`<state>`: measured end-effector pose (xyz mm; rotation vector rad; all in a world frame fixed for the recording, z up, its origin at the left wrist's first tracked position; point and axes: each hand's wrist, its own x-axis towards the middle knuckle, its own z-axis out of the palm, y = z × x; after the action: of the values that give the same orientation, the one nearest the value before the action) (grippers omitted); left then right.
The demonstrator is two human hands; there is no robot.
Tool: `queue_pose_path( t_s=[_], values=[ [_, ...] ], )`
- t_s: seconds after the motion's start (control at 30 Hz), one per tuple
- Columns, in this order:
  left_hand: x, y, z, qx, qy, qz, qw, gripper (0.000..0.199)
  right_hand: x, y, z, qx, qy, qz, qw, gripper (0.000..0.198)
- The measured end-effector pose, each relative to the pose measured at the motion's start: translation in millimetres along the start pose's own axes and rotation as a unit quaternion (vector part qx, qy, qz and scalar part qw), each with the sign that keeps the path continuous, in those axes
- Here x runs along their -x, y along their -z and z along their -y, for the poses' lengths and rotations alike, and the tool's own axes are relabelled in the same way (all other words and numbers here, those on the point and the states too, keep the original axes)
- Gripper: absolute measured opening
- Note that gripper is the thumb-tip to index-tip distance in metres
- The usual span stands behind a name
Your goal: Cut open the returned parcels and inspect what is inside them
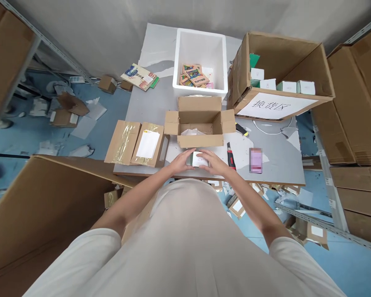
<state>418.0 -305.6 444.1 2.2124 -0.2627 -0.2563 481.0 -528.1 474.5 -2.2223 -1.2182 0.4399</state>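
Between my two hands, close to the table's front edge, is a small white box [200, 159] with handwriting on top and a green side at its left. My left hand [182, 161] grips its left end, and my right hand [214, 163] has its fingers over the right end. Just beyond them stands an open cardboard box [200, 141] with its flaps folded outward; some crumpled whitish material [192, 132] lies inside. To the right of my right hand lies a red and black utility knife [231, 156].
Taped cartons [122, 142] sit at the left. Behind are a white foam box [177, 62] holding booklets and a large carton [239, 78] with several white-ended boxes. A yellow-black cutter [242, 130], a pink blurred item [256, 160] and books [139, 76] lie on the table [278, 165].
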Motion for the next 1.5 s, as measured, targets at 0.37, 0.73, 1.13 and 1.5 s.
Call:
queue_pose_path(
  t_s=[0.37, 0.73, 1.13, 1.5],
  values=[
    [-3, -4, 9, -0.048, -0.032, -0.004, 0.998, 0.088, -14, 20, 35, 0.2, -0.005, 0.093, 0.975, 0.06],
    [5, 6, -16, -0.076, -0.066, -0.018, 0.995, 0.094, -23, 2, -13, -0.034, -0.145, -0.193, 0.97, 0.032],
    [-12, 5, -42, -0.093, 0.014, -0.068, 0.993, 0.047, -11, 9, 25, 0.037, -0.227, -0.049, 0.972, 0.06],
    [-5, 5, -45, -0.063, 0.036, -0.061, 0.995, 0.049, -23, 10, 41, 0.049, -0.298, -0.03, 0.953, 0.062]
  ],
)
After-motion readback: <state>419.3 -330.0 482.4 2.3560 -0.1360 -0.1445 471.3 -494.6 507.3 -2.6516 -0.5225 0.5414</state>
